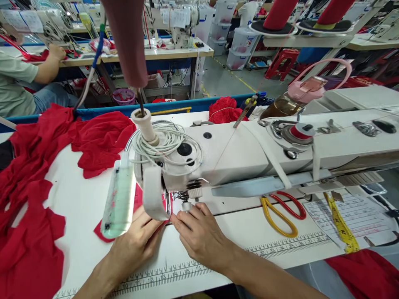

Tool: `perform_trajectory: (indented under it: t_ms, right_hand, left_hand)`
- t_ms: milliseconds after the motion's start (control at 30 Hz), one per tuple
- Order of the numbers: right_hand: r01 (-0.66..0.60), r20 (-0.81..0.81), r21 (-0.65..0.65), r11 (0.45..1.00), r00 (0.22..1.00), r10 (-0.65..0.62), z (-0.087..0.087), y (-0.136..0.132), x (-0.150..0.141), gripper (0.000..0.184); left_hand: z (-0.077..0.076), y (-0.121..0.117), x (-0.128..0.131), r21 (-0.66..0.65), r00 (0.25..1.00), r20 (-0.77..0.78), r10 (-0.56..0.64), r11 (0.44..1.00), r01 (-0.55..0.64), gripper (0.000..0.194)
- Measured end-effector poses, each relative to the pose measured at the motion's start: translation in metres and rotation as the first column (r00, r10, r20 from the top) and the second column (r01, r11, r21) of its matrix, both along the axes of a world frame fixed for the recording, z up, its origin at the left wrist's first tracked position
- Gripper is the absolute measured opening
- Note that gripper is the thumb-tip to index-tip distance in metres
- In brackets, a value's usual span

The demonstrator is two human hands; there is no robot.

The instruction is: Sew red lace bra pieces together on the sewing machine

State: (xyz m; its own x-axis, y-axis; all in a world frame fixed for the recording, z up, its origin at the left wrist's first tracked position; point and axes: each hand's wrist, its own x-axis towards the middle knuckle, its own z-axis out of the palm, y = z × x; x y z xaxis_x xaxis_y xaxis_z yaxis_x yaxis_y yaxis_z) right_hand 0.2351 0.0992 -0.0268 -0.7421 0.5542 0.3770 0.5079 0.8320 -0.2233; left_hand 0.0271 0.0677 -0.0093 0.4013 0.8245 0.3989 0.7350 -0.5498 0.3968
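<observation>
A piece of red fabric (102, 231) lies on the white bed of a sewing machine (224, 153), passing under the machine's head. My left hand (139, 234) is closed on the fabric just left of the needle area, its fingertips partly hidden by the machine's front guard. Close beside it, my right hand (199, 232) has its fingers curled, with thumb and forefinger at the fabric's right edge, below the tension knob (195, 193). The needle and presser foot are mostly hidden by the machine head.
Red fabric pieces (31, 232) pile at the left. Scissors (280, 214), a paper sheet (358, 216) and a yellow measuring tape (343, 228) lie right. A printed ruler (165, 274) runs along the front edge. A bottle (289, 97) stands behind; a co-worker (28, 83) sits far left.
</observation>
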Motion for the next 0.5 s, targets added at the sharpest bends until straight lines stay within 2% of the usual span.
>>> perform_trajectory:
  t_ms: [67, 233, 500]
  right_hand:
    - [-0.005, -0.001, 0.005, 1.0, 1.0, 0.005, -0.001, 0.0, 0.0, 0.027]
    - [-0.012, -0.018, 0.054, 0.998, 1.0, 0.013, -0.004, 0.0, 0.001, 0.031]
    - [-0.011, -0.013, 0.05, 0.999, 1.0, 0.012, -0.005, -0.001, 0.0, 0.026]
  left_hand:
    - [0.0, 0.0, -0.003, 0.024, 1.0, 0.022, 0.018, 1.0, -0.018, 0.023]
    - [-0.001, 0.0, -0.012, 0.095, 0.983, 0.082, 0.165, 0.98, -0.172, 0.015]
    - [-0.001, -0.002, -0.003, -0.033, 0.998, -0.052, 0.026, 0.999, -0.028, 0.025]
